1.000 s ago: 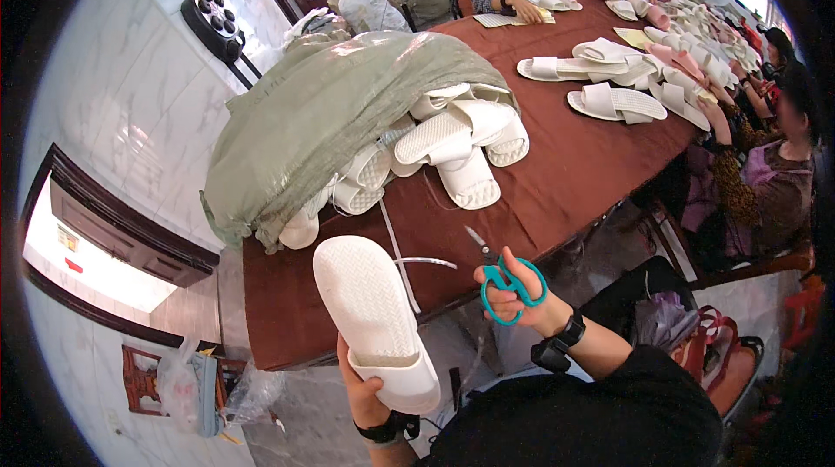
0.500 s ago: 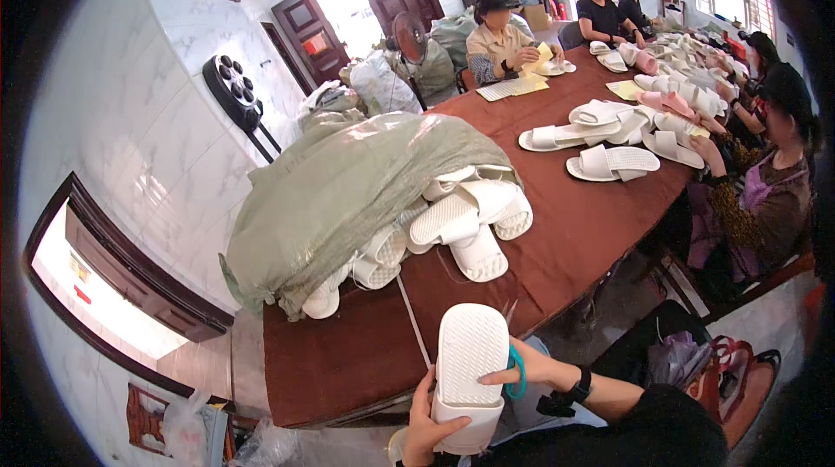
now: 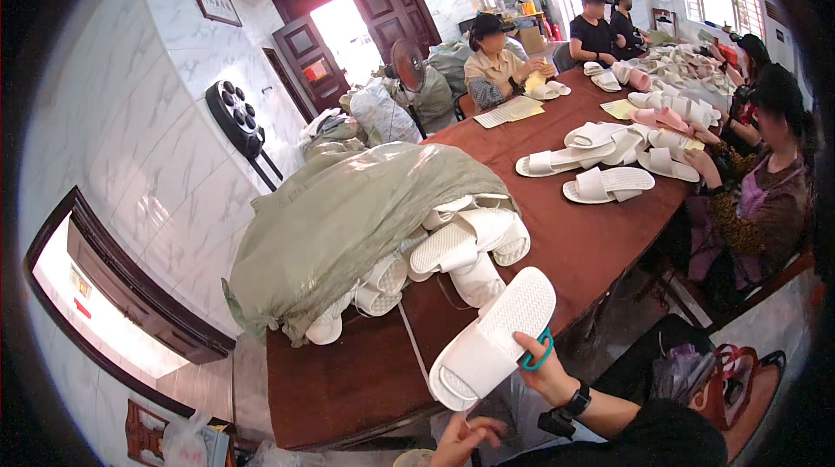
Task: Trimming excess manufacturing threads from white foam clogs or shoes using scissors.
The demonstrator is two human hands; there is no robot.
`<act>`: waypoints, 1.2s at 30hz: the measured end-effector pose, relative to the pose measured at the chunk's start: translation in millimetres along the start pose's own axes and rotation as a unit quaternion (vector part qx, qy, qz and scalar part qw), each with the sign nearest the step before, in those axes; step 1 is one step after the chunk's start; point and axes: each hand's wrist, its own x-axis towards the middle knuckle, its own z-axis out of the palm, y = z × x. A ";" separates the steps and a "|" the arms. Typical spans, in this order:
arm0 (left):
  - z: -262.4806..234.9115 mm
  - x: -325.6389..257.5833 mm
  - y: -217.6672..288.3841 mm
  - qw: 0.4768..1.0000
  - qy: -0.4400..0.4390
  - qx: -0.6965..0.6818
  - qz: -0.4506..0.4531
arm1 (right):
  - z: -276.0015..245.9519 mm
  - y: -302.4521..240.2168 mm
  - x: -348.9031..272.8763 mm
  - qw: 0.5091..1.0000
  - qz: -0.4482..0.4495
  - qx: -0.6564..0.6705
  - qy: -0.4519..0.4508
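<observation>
A white slide slipper (image 3: 491,336) with a textured footbed is tilted over the table's near edge, its strap end toward me. My right hand (image 3: 541,371) grips it by the side, thumb on the footbed. Round that hand's fingers is the teal handle loop (image 3: 537,350) of a scissors-like tool, its other end hidden behind the slipper. Just below the slipper's strap end, my left hand (image 3: 470,441) is open and empty with its fingers apart. Ahead, several white slippers (image 3: 470,239) spill from a large green plastic sack (image 3: 365,197) lying on the table.
On the brown-covered table (image 3: 348,389), more white slippers (image 3: 609,184) lie on the right. Across and along it sit several people, one with yellow paper (image 3: 537,84). A bag (image 3: 735,380) is at my right. Full sacks (image 3: 383,115) and a fan (image 3: 407,65) stand behind.
The slipper has swung up and tilted to the right in my right hand. My left hand has let go of it and dropped lower. A person across the table has lifted the yellow paper.
</observation>
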 end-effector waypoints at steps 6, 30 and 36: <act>21.7 -10.5 30.3 0.947 0.301 -0.053 0.101 | -27.5 -21.7 14.7 0.992 -0.107 0.018 0.063; -88.2 -244.4 2.7 0.574 0.765 -0.053 0.286 | -119.4 -236.8 253.0 0.980 -0.191 0.014 0.045; -160.2 -306.2 -82.3 0.567 0.782 0.247 0.070 | -97.6 -117.3 181.5 0.992 -0.031 -0.115 0.044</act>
